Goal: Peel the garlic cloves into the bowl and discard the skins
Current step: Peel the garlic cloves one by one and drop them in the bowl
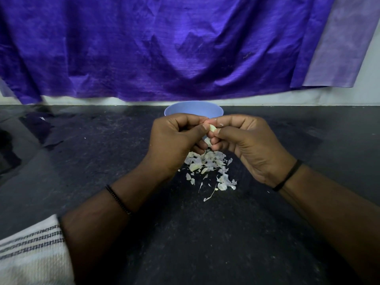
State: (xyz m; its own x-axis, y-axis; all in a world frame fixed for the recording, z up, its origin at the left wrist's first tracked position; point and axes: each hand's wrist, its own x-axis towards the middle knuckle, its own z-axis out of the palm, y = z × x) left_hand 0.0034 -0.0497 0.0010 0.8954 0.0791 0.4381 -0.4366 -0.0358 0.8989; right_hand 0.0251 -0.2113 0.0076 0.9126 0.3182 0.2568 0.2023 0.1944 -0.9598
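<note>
Bowl (194, 109) behind hands; both pinch garlic clove (212, 128).

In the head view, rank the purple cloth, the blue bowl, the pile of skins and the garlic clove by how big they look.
1. purple cloth
2. pile of skins and blue bowl: unsure, since the hands hide much of the bowl.
3. garlic clove, pinched by left hand and right hand.

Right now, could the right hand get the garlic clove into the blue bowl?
Probably yes. The right hand and left hand pinch the garlic clove just in front of the blue bowl, with nothing visible between them.
</note>
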